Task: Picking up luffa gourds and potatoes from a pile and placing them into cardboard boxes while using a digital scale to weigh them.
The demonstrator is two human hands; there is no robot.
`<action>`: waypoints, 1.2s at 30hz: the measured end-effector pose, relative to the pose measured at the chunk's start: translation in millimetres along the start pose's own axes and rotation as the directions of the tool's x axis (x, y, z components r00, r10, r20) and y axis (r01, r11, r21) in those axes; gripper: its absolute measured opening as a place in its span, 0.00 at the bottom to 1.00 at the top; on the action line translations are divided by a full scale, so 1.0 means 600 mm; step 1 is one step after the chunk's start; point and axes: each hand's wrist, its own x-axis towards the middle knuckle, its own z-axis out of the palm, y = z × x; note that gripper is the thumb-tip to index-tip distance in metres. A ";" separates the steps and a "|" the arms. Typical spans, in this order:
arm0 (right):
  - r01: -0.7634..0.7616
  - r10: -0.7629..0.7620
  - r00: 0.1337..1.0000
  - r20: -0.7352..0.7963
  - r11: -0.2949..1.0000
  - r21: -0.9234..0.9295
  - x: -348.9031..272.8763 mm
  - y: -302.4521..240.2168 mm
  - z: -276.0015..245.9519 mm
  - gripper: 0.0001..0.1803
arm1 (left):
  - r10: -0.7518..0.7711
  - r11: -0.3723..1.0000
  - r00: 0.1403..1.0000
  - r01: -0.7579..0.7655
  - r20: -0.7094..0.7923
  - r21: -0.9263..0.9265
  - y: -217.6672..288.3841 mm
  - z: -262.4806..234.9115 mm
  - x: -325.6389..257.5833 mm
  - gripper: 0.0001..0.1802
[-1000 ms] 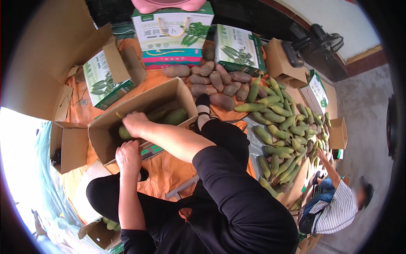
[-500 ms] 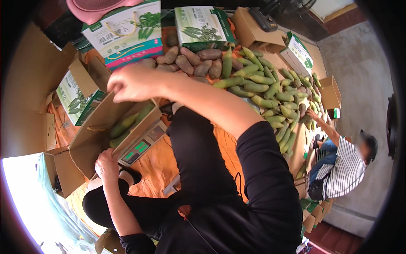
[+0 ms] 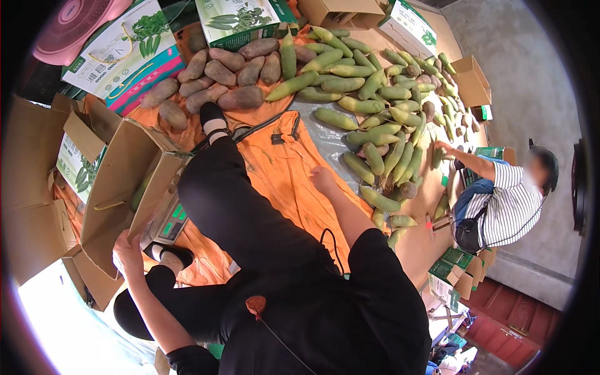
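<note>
My left grip (image 3: 128, 253) clasps the box (image 3: 125, 181) flap; my right grip (image 3: 323, 179) rests released on the orange cloth (image 3: 281, 169) near the gourds (image 3: 375, 156).

Heaped in the upper left of the frame: brown oval tubers (image 3: 219, 78). Spread beside them, across the upper centre and down toward the right: a wide pile of long green fruits (image 3: 375, 94).

Along the top edge: a white, green and pink printed carton (image 3: 119, 56), a green-and-white printed carton (image 3: 240, 19), and another like it (image 3: 409, 22) farther right.

At far upper left: a pink round plastic lid (image 3: 75, 25).

At upper right, on grey concrete floor (image 3: 519, 75): a small open brown cardboard carton (image 3: 472, 81).

At right of centre: a crouching person in a striped shirt (image 3: 506, 206), reaching into the green pile.

Lower right: folded green cartons (image 3: 456, 275).

Left of centre: a grey weighing scale with green display (image 3: 172, 222).
</note>
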 end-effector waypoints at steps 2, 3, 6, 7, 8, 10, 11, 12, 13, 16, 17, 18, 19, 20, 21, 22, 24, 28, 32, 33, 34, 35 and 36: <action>-0.143 0.131 0.981 -0.143 0.987 -0.071 -0.013 0.067 -0.030 0.11 | -0.003 1.000 1.000 0.002 0.021 0.022 0.010 0.001 0.002 0.15; -0.191 0.164 0.965 -0.207 0.974 -0.122 -0.017 0.083 -0.050 0.13 | -0.015 0.999 0.999 0.014 0.033 0.047 0.009 0.000 0.002 0.15; -0.324 0.244 0.926 -0.288 0.905 -0.275 -0.001 0.080 -0.129 0.18 | -0.022 0.998 1.000 0.021 0.015 0.052 -0.012 0.008 0.004 0.16; -0.342 0.225 0.907 -0.357 0.887 -0.310 0.006 0.070 -0.150 0.18 | -0.016 0.998 1.000 0.016 -0.007 0.057 -0.023 0.010 0.003 0.17; -0.331 0.216 0.913 -0.346 0.889 -0.317 0.015 0.059 -0.174 0.18 | 0.009 0.999 1.000 -0.008 -0.015 0.046 -0.027 0.010 0.002 0.18; -0.444 0.334 0.884 -0.326 0.818 -0.366 0.036 0.055 -0.213 0.24 | -0.005 0.998 1.000 0.005 -0.006 0.055 -0.036 0.012 0.004 0.18; -0.428 0.321 0.893 -0.315 0.821 -0.376 0.042 0.057 -0.225 0.24 | -0.007 0.998 1.000 0.007 0.001 0.063 -0.038 0.014 0.004 0.17; -0.420 0.296 0.894 -0.337 0.815 -0.398 0.050 0.059 -0.232 0.32 | -0.032 0.997 0.999 0.032 -0.005 0.066 -0.039 0.015 0.004 0.17; -0.412 0.268 0.894 -0.360 0.809 -0.420 0.059 0.069 -0.239 0.40 | -0.006 0.999 1.000 0.006 -0.003 0.042 -0.039 0.018 0.006 0.17; -0.385 0.290 0.919 -0.266 0.805 -0.452 0.079 0.085 -0.240 0.44 | 0.035 0.999 0.999 -0.036 -0.016 -0.013 -0.052 0.023 0.004 0.16; -0.379 0.305 0.924 -0.232 0.813 -0.442 0.084 0.080 -0.234 0.44 | 0.012 0.999 1.000 -0.013 -0.016 -0.033 -0.058 0.023 0.003 0.16; -0.357 0.292 0.933 -0.210 0.823 -0.443 0.086 0.113 -0.244 0.44 | 0.113 0.991 0.988 -0.120 -0.100 -0.063 -0.066 0.036 0.006 0.14; -0.335 0.281 0.942 -0.185 0.829 -0.448 0.085 0.142 -0.246 0.43 | 0.066 0.996 0.995 -0.069 -0.072 -0.049 -0.043 0.035 0.007 0.13; -0.332 0.284 0.943 -0.170 0.801 -0.498 0.084 0.131 -0.230 0.42 | 0.077 0.997 0.994 -0.079 -0.075 -0.020 -0.031 0.023 0.002 0.14; -0.333 0.289 0.943 -0.168 0.768 -0.547 0.082 0.117 -0.227 0.40 | 0.038 0.999 0.997 -0.038 -0.074 0.009 -0.005 0.009 -0.005 0.11; -0.325 0.303 0.942 -0.141 0.732 -0.599 0.082 0.112 -0.228 0.37 | -0.010 0.999 1.000 0.010 -0.004 -0.045 0.011 0.000 -0.001 0.10; -0.298 0.305 0.946 -0.109 0.689 -0.660 0.083 0.110 -0.224 0.31 | 0.003 0.999 0.999 -0.004 -0.046 -0.040 0.013 0.000 -0.004 0.09; -0.253 0.246 0.963 -0.108 0.695 -0.673 0.092 0.122 -0.201 0.24 | 0.007 1.000 0.998 -0.008 -0.055 -0.023 0.019 -0.010 -0.009 0.08; -0.154 0.171 0.984 -0.051 0.673 -0.724 0.086 0.119 -0.198 0.28 | 0.021 1.000 0.996 -0.022 -0.086 -0.010 0.008 -0.006 -0.011 0.06; -0.146 0.160 0.986 -0.050 0.674 -0.724 0.076 0.112 -0.202 0.28 | 0.014 1.000 0.996 -0.015 -0.094 -0.011 0.009 -0.004 -0.011 0.06; -0.136 0.156 0.987 -0.041 0.663 -0.736 0.066 0.109 -0.203 0.30 | 0.020 1.000 0.996 -0.020 -0.091 -0.009 0.008 -0.003 -0.011 0.06; -0.126 0.153 0.988 -0.034 0.651 -0.749 0.058 0.106 -0.202 0.33 | 0.027 1.000 0.996 -0.027 -0.087 -0.006 0.008 -0.002 -0.010 0.06; -0.167 0.194 0.980 -0.049 0.660 -0.732 0.052 0.104 -0.203 0.36 | 0.041 0.999 0.994 -0.042 -0.101 -0.009 0.007 0.000 -0.012 0.06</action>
